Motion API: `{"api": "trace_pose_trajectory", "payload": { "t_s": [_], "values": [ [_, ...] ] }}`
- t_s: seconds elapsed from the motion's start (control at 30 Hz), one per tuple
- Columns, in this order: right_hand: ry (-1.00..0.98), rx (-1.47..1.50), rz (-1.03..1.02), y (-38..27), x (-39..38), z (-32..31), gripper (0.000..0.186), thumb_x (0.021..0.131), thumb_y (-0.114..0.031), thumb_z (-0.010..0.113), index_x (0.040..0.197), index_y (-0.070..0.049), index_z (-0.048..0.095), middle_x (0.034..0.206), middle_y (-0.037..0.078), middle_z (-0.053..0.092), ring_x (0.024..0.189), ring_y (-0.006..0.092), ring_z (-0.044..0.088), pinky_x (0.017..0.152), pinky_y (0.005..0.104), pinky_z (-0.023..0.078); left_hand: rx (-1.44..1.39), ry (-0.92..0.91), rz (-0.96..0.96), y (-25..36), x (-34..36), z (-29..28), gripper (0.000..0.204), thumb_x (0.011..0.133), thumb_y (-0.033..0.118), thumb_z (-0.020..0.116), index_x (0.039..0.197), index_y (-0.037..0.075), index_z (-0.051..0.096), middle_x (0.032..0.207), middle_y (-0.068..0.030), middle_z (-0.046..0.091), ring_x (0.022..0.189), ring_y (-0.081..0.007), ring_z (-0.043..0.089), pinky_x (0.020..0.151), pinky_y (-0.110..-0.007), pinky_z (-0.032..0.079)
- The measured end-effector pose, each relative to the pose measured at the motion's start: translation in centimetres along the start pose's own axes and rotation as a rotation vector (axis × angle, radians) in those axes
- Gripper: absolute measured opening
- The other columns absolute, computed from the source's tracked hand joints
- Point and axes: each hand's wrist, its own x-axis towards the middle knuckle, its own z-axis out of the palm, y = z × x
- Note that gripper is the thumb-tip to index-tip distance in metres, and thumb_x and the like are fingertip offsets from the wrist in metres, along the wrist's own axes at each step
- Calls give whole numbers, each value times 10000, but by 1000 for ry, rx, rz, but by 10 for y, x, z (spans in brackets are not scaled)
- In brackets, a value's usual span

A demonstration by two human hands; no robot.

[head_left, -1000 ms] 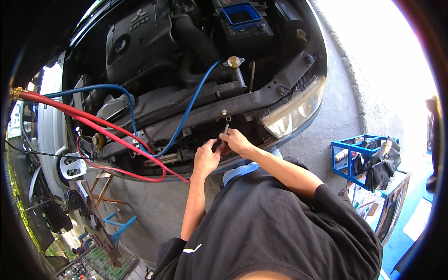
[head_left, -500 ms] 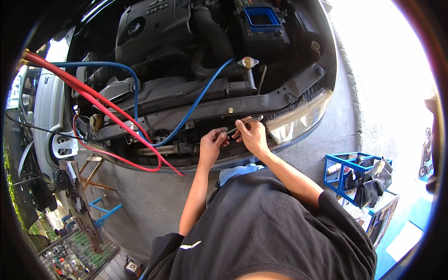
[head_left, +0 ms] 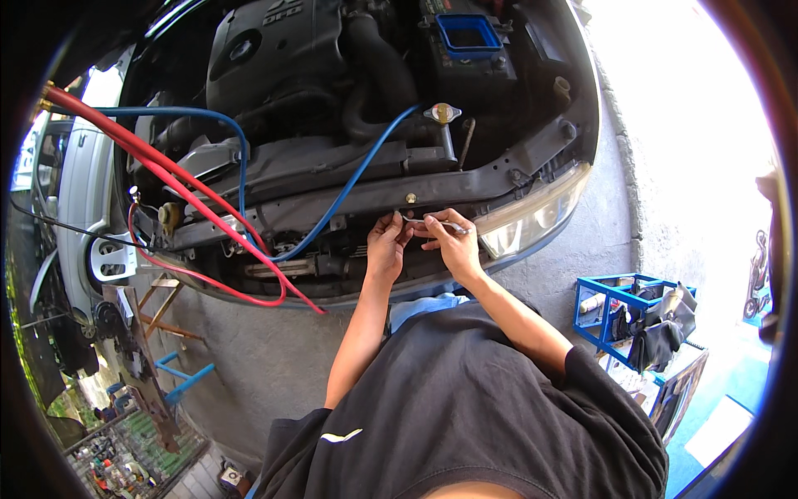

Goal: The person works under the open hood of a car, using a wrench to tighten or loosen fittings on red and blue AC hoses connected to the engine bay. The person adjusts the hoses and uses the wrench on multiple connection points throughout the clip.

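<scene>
Both my hands are close together in front of the open car front, just below the black crossbar (head_left: 349,194). My right hand (head_left: 455,251) is closed around a slim silver wrench (head_left: 460,229), whose one end sticks out to the right past the fingers. The wrench's other end points left toward my left hand (head_left: 386,248). My left fingers are pinched together at that tip; what they grip is small and mostly hidden. A brass-coloured bolt (head_left: 411,198) sits on the crossbar right above the hands.
Red hoses (head_left: 179,187) and a blue hose (head_left: 353,179) cross the engine bay on the left. The headlight (head_left: 536,214) is right of my hands. A radiator cap (head_left: 442,112) and a battery (head_left: 474,71) lie farther back. A blue metal rack (head_left: 600,333) stands at right.
My left hand has moved slightly right and up, toward the wrench's left end. The wrench has tilted, its right end now lower; my right hand has stayed about in place.
</scene>
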Motion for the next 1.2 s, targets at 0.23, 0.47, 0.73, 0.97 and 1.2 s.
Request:
{"api": "trace_pose_trajectory", "payload": {
  "t_s": [0.23,0.47,0.73,0.97,1.2],
  "values": [
    [-64,-93,74,-10,7,-8,195,1048,-181,677,1079,11,675,1025,167,782,930,235,786,700,308,628,-44,-4,-46,0,-11,-3,124,1052,187,677,1100,73,664,1087,-76,746,972,-149,717,802,-253,562],
    [-57,83,121,-16,11,-10,201,1064,-191,651,1092,6,679,1050,180,778,945,257,783,712,329,624,-57,29,-5,8,-3,8,156,1030,177,711,1098,50,652,1046,-87,752,946,-187,749,793,-267,601],
    [-122,-1,135,-28,14,-33,287,1046,-163,643,1237,45,693,1074,174,770,910,250,776,731,328,612,-5,117,-32,14,-7,18,164,1038,158,693,1124,26,647,1050,-98,748,979,-213,756,815,-278,611],
    [-192,-195,49,-29,22,-43,288,1047,-126,633,1227,90,692,1068,208,770,957,264,782,779,322,639,-164,130,-199,21,-9,26,177,1078,150,610,1149,-3,662,1117,-150,743,993,-244,758,844,-316,641],
    [-211,-275,-11,-17,26,-53,290,1050,-108,629,1245,100,684,1070,209,769,981,267,780,795,322,645,-154,212,-151,17,-17,44,191,1088,181,594,1118,5,662,1120,-157,713,1056,-258,731,905,-327,645]
  ]
}}
